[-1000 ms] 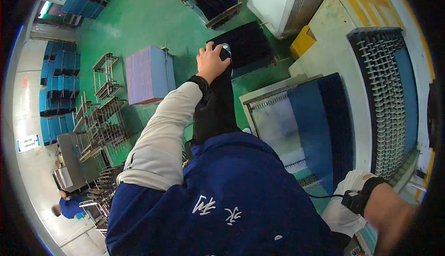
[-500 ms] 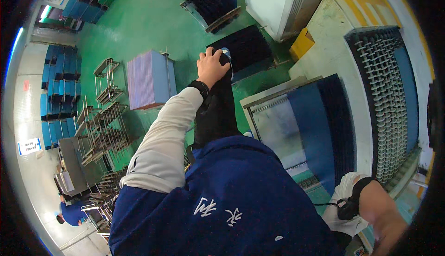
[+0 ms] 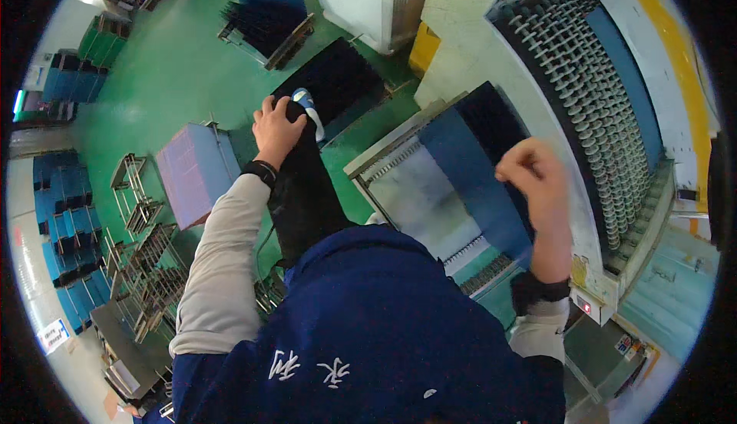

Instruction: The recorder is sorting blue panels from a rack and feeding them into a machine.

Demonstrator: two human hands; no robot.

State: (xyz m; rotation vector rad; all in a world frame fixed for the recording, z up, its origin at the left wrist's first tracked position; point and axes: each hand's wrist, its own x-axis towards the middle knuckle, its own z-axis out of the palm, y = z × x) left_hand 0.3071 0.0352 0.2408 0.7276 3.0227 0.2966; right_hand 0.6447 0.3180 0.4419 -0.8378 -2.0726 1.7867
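- Head view: left hand (image 3: 275, 126) closed on a black sheet stack's (image 3: 303, 194) top edge, beside the machine tray (image 3: 418, 194).
- Right hand (image 3: 530, 174) fisted; contents indiscernible.
- Stack judged thin, stiff; edges suit holding.

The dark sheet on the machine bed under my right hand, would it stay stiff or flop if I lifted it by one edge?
Probably fairly stiff: the dark blue sheet lies flat with straight edges on the machine bed. Likely light for its size, since it looks thin. Its smooth face may be slippery. The right hand is closed over its far edge.
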